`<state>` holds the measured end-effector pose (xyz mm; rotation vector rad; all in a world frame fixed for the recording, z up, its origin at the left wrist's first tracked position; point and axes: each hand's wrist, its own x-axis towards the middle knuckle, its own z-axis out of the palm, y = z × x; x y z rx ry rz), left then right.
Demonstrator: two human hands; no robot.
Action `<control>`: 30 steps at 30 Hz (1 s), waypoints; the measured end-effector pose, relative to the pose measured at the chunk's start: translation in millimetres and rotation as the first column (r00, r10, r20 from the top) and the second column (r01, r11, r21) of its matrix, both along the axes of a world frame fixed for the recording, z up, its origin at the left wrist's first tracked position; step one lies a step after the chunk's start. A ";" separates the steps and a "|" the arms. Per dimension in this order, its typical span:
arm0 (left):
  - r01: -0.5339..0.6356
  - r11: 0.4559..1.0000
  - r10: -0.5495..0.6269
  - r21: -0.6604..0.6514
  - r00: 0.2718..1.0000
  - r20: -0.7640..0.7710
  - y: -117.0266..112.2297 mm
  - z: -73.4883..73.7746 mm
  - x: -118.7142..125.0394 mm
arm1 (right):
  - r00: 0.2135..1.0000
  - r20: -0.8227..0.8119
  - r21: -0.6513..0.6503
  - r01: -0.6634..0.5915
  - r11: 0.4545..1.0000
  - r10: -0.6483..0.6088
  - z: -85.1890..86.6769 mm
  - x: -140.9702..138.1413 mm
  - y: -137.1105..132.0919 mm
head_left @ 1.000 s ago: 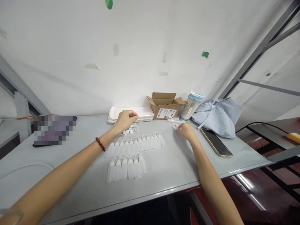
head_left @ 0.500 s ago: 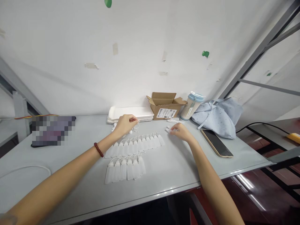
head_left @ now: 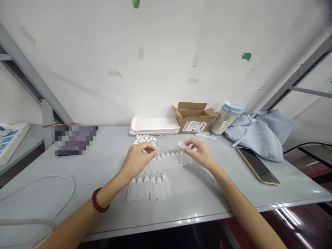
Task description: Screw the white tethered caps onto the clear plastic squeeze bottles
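My left hand (head_left: 140, 157) is pinched closed just in front of a pile of small white caps (head_left: 145, 139). Whatever sits between its fingertips is too small to make out. In my right hand (head_left: 199, 152) a small translucent bottle (head_left: 182, 145) is gripped between thumb and fingers, its end pointing left. Below both hands lies a row of similar bottles with white cord loops (head_left: 168, 160), partly hidden by the left hand. Closer to me is a second row of looped bottles (head_left: 149, 188). A loose white cord (head_left: 160, 140) lies beside the caps.
White flat trays (head_left: 155, 126) are stacked by the wall, next to an open cardboard box (head_left: 190, 122). Flat clear pieces (head_left: 206, 136), a blue-lidded cup (head_left: 225, 119), a light blue cloth bag (head_left: 256, 135) and a phone (head_left: 255, 165) are to the right. A white cable (head_left: 74, 186) curls at left.
My left hand has come back from the cap pile toward me. My right hand has raised the bottle and brought it nearer the left hand. The view has swung left.
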<state>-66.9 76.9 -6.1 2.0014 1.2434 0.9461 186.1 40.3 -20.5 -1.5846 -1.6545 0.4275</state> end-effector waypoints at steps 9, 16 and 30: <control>0.098 0.994 -0.101 0.058 0.994 0.046 -19.8 1.0 11.2 | 0.901 -0.275 -0.101 -0.373 0.922 0.335 5.9 -47.0 -21.1; 0.129 0.979 -0.134 0.161 0.991 0.021 -26.4 -5.3 13.5 | 0.898 -0.287 -0.141 -0.385 0.912 0.334 6.3 -46.2 -21.4; 0.201 0.900 -0.203 0.387 0.978 -0.035 -31.8 -14.0 15.5 | 0.889 -0.328 -0.131 -0.378 0.916 0.320 -0.1 -46.0 -19.8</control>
